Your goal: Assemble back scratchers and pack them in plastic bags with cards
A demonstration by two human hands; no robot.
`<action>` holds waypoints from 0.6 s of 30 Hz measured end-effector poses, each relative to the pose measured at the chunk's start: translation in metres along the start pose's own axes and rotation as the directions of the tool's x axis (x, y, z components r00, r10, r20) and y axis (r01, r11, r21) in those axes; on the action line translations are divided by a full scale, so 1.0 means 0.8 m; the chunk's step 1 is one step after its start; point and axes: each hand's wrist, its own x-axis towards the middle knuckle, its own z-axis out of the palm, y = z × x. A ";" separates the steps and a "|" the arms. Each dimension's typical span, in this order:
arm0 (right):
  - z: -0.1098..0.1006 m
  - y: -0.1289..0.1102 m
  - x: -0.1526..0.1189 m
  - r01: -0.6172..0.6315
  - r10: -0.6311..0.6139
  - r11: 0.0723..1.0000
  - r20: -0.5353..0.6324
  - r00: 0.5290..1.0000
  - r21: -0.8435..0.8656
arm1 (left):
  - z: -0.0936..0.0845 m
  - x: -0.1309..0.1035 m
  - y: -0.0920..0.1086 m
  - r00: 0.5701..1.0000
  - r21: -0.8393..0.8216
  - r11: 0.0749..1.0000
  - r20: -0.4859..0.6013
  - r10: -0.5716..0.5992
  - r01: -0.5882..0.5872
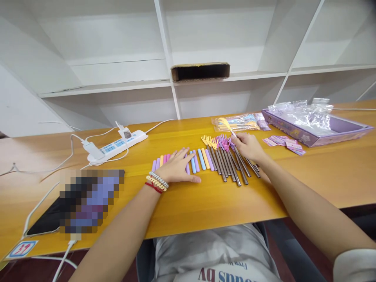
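Observation:
My left hand (175,166) lies palm down with fingers spread over a row of pastel handle tubes (202,159), covering part of the row. More tubes, purple, yellow and pink, show beyond its wrist side. In my right hand (248,147) is a back scratcher with a yellow claw head (225,124), tilted up and to the left; my fingers hide part of its shaft. Below that hand lies a pile of back scratchers (230,162) with metal rods and yellow, pink and purple claw heads. The pile sits just right of the tubes.
Behind lies a clear bag of back scratchers (246,121). To the right are small printed cards (284,143) and a purple tray (329,138) with clear bags. A power strip (117,147) with cables and a blurred phone-like device (44,219) are left. White shelving holds a cardboard box (200,73).

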 end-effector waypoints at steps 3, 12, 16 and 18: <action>0.008 -0.002 -0.002 0.031 -0.024 0.995 0.070 0.997 -0.099 | 0.000 -0.001 -0.009 1.000 0.030 0.999 0.015 0.008 -0.009; 0.010 -0.003 -0.005 0.055 -0.046 0.991 0.074 0.996 -0.125 | 0.001 0.004 -0.020 1.000 -0.010 1.000 -0.023 -0.008 0.008; 0.009 -0.002 -0.005 0.042 -0.032 0.991 0.082 0.996 -0.125 | 0.000 0.006 -0.021 0.997 -0.014 1.000 -0.080 -0.003 0.002; 0.009 -0.001 -0.004 0.036 -0.024 0.990 0.090 0.996 -0.133 | 0.001 0.007 -0.025 0.995 -0.028 1.000 -0.095 0.000 -0.003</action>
